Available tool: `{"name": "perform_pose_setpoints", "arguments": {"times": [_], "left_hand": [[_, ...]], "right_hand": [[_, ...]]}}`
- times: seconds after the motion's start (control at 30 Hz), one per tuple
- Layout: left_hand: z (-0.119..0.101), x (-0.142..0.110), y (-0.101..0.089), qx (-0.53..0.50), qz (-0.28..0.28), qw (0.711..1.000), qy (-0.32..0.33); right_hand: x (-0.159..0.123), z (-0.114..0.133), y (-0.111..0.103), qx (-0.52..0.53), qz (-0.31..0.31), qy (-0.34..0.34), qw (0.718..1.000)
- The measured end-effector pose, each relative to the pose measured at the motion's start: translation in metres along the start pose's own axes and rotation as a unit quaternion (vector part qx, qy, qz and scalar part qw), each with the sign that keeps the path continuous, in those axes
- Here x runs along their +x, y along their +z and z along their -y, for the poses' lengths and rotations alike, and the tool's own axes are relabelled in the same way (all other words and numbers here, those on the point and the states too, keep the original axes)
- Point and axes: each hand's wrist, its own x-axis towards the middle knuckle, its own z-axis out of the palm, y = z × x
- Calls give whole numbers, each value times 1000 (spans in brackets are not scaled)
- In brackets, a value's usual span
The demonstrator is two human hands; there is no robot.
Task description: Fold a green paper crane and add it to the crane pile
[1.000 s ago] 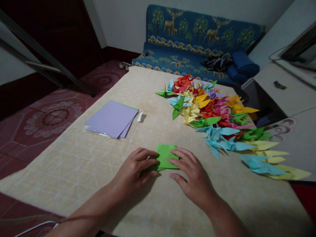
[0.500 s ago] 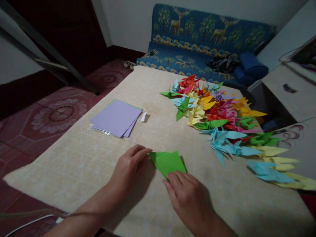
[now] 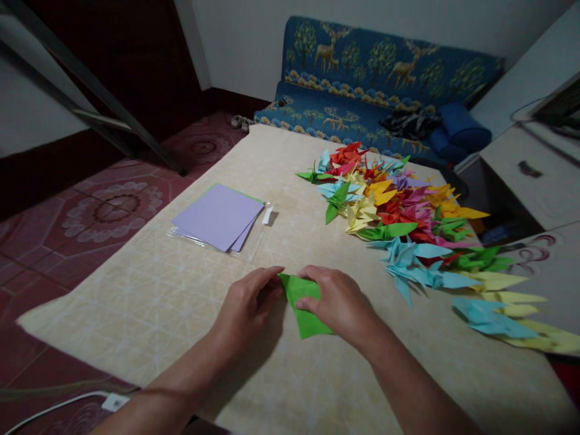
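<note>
1. We have a small folded green paper square [image 3: 312, 326] just above or on the table [image 3: 149, 302], between our hands at the near middle; we cannot tell how much of it touches the cream, line-patterned cloth.
2. Our right hand [image 3: 338, 302] grips the paper, nearly closed, thumb flat on its upper face and fingers curled over the far edge.
3. Our left hand [image 3: 248, 305] is partly curled, fingertips at the paper's left corner; we cannot tell whether they pinch it or only touch.
4. Left of centre we see a clear plastic packet [image 3: 257, 238] with light purple paper sheets [image 3: 220, 217], slightly fanned, and a green edge beneath. We cannot tell which sheets are inside. A small white tab [image 3: 267, 215] stands by its right side.
5. To our right, many multicoloured folded paper cranes [image 3: 399, 205] lie heaped directly on the cloth.
6. Beyond them, a white cabinet [image 3: 539, 199] has an open compartment [image 3: 502, 205], its contents too dark for us to name.
</note>
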Motion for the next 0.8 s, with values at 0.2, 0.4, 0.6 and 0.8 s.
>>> {"name": "perform_pose_setpoints", "arguments": {"times": [0.2,0.4,0.6,0.8], "left_hand": [[-13,1,-3,-222,0,964,-148],[-28,9,2,-420,99,856,-284],[-27,6,4,-387,83,852,-343],[-22,12,2,-304,40,912,-272]], "right_hand": [[-12,9,5,271,-11,99,958],[-28,20,16,452,-20,154,879],[-36,16,29,486,-23,171,857],[-37,18,27,425,-21,145,893]]}}
